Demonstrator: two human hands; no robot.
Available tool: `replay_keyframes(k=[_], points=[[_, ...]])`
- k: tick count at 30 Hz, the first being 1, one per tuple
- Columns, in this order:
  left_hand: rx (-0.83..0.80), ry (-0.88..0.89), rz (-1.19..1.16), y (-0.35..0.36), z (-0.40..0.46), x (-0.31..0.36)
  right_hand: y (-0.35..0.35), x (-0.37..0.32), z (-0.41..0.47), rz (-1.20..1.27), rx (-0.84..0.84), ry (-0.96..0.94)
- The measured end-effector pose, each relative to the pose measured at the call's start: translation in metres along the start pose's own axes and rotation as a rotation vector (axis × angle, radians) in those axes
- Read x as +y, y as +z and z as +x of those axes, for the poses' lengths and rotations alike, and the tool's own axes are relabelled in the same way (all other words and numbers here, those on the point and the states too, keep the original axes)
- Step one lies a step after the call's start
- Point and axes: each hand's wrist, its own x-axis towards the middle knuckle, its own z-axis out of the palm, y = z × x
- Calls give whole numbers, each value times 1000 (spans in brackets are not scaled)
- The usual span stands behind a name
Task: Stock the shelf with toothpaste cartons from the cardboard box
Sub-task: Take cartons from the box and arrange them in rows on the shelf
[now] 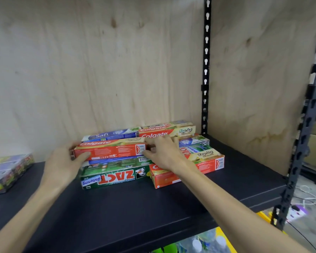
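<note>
A: What else is on the shelf (153,207) besides the cartons?

B: A shrink-wrapped pack (7,172) at the far left, too blurred to read. A plywood back (98,70) rises behind, a black slotted post (206,70) stands in the rear corner, and bottles (204,241) show below the front edge.

A: And the hands?

B: Both grip one red Colgate carton (109,149), which lies on top of the stack. The left hand (62,161) curls round its left end, thumb on the front face. The right hand (161,152) pinches its right end, and the forearm hides part of a second red carton (204,164) in front on the right.

A: Any writing?

B: "Safi" on a blue carton (111,135) at the back. "ZACT Whitening", upside down, on the green carton (115,177) at the front. "Colgate" and what looks like "Kayu Sugi" on the rear carton (168,130), which sits on the right-hand pile.
</note>
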Motion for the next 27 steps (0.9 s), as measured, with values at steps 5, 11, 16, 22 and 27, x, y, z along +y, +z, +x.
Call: replay_keyframes(k=[5,11,16,22,27], points=[[70,114,114,0,-13,9,-8,5,2,11,-204,-70],[35,249,186,18,-14,40,-17,40,1,65,67,-10],[-58,278,214,62,-3,86,-41,88,-1,19,400,305],[-114,173,395,118,19,120,-40,120,20,107,191,364],[70,154,357,135,17,119,-40,121,25,197,328,325]])
